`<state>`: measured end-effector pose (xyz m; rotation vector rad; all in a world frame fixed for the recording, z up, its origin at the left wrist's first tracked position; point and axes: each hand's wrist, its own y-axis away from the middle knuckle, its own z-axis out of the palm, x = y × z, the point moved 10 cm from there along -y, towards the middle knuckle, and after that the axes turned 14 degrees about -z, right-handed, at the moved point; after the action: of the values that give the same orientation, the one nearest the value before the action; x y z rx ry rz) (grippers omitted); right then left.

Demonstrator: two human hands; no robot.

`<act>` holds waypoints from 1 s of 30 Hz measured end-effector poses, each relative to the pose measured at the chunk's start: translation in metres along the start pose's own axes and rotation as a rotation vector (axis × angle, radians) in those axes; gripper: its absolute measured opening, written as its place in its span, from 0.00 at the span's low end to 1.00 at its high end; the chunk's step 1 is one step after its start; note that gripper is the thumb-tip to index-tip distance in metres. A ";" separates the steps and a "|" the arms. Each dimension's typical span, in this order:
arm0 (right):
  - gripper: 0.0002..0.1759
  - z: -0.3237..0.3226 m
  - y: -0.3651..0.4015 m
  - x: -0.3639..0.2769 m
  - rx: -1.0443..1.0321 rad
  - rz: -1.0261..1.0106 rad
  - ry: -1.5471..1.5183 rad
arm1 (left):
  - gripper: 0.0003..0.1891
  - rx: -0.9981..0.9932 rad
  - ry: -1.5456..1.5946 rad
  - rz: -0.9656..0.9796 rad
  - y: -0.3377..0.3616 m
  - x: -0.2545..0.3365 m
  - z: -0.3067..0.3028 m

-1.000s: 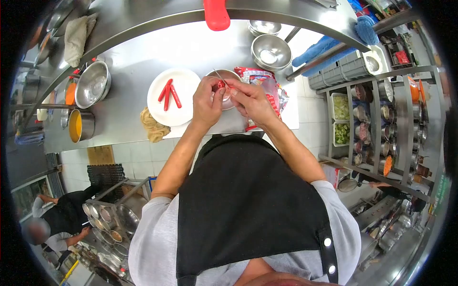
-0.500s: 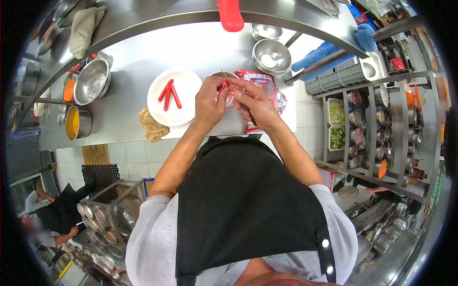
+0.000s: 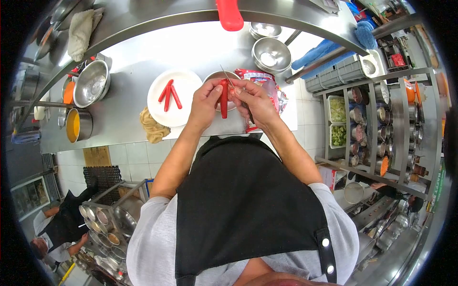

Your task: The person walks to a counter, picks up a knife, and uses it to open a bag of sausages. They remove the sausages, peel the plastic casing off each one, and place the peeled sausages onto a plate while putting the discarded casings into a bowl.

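My left hand (image 3: 205,104) grips a red sausage (image 3: 223,99), held upright over a small steel bowl (image 3: 214,77). My right hand (image 3: 254,102) holds a thin knife (image 3: 225,76) whose blade points up and away, close to the sausage's top. Both hands meet above the counter's front edge. Left of them a white plate (image 3: 183,107) carries three red sausages (image 3: 169,94). Behind my right hand lies an opened sausage packet (image 3: 268,86), partly hidden by the hand.
A crumpled beige cloth (image 3: 152,126) lies by the plate. Steel bowls (image 3: 271,53) stand at the back right, another steel bowl (image 3: 92,83) and a pot of orange liquid (image 3: 78,125) at the left. A rack of containers (image 3: 369,126) stands right. Another person (image 3: 59,224) works lower left.
The sausage now shows full length in my left hand, drawn down from between my fingers. My right hand with the knife has shifted slightly right.
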<state>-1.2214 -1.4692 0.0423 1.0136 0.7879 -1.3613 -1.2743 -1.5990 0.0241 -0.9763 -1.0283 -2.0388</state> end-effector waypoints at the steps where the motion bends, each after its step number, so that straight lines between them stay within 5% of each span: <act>1: 0.16 0.001 0.000 0.000 0.009 0.010 -0.007 | 0.12 -0.046 0.195 -0.130 -0.003 -0.011 0.000; 4: 0.16 -0.001 0.000 0.005 0.012 0.036 -0.037 | 0.13 -0.146 0.356 -0.129 -0.001 -0.008 0.005; 7: 0.17 -0.006 0.000 0.015 0.024 0.078 -0.068 | 0.13 0.043 -0.017 -0.001 0.001 -0.005 -0.006; 13: 0.12 -0.011 0.000 0.021 0.068 0.133 -0.112 | 0.13 -0.004 0.317 -0.072 -0.006 -0.014 -0.012; 16: 0.17 -0.012 -0.002 0.030 0.040 0.124 -0.115 | 0.14 -0.142 0.425 -0.037 -0.005 -0.011 -0.012; 19: 0.16 -0.010 0.001 0.029 0.079 0.142 -0.144 | 0.15 -0.069 0.315 -0.148 -0.003 -0.028 -0.007; 26: 0.14 -0.009 0.003 0.023 0.083 0.135 -0.103 | 0.14 0.089 -0.040 0.003 0.002 -0.023 -0.008; 30: 0.14 -0.008 0.004 0.024 0.098 0.138 -0.129 | 0.12 0.072 0.079 0.018 0.002 -0.019 -0.008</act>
<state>-1.2145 -1.4720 0.0174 1.0267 0.5499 -1.3419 -1.2655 -1.6021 0.0056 -0.8578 -1.0402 -1.9951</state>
